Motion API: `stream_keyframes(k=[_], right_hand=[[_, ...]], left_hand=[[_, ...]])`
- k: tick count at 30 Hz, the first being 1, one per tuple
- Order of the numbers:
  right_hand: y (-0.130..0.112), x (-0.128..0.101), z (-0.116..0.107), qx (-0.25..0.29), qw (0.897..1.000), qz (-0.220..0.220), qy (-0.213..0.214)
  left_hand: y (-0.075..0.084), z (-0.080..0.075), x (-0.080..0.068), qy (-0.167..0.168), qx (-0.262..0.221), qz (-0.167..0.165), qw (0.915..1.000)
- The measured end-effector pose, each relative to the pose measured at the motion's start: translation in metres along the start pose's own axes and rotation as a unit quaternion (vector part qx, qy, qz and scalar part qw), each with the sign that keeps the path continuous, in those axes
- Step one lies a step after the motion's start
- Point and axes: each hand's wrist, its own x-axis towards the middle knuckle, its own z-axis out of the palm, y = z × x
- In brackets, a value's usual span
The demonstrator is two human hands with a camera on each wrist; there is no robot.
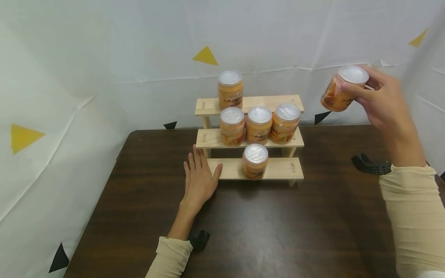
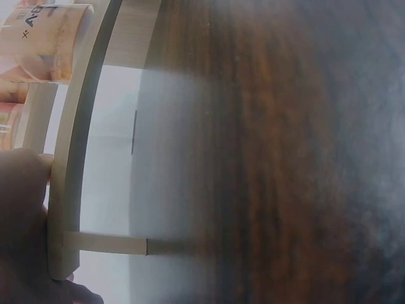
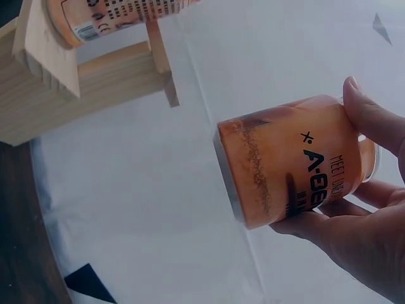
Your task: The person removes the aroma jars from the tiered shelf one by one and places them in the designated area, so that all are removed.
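My right hand (image 1: 387, 94) grips an orange-labelled jar with a silver lid (image 1: 338, 94) near its top, raised to the right of the stepped wooden shelf (image 1: 224, 166). In the right wrist view the held jar (image 3: 285, 168) lies tilted between thumb and fingers, its base apart from the shelf. At the shelf's left end rests my left hand (image 1: 201, 181), fingers extended and thumb by the lowest tier. One similar jar (image 1: 231, 90) stands on the top tier, three, including a middle jar (image 1: 259, 125), on the second, and one jar (image 1: 255, 162) on the lowest.
The shelf stands toward the back of a dark wooden table (image 1: 264, 227). White cloth (image 1: 146, 46) with yellow and black triangles hangs behind and at the sides. A black strap mount (image 1: 370, 165) sits at my right wrist.
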Motion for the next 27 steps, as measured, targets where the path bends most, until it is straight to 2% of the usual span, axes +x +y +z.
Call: stream_keyframes(k=[9,16,22,24,27], right_hand=[[0.019,-0.012,-0.016,0.007,1.000,0.009,0.017],[0.037,-0.026,-0.032,-0.055,0.998,0.022,0.032],[0.050,-0.030,-0.040,-0.058,0.997,0.020,0.049],[0.054,-0.031,-0.043,-0.072,0.995,0.033,0.058],[0.060,-0.034,-0.047,-0.120,0.988,0.064,0.069]], left_hand=[[0.000,0.000,0.001,-0.002,0.002,-0.004,1.0000],[0.002,0.002,0.000,0.002,0.008,0.000,1.0000],[0.001,0.002,-0.001,0.008,0.005,0.000,1.0000],[0.000,0.001,-0.001,0.008,0.005,-0.001,1.0000],[-0.001,-0.001,-0.002,0.009,0.006,-0.002,0.9999]])
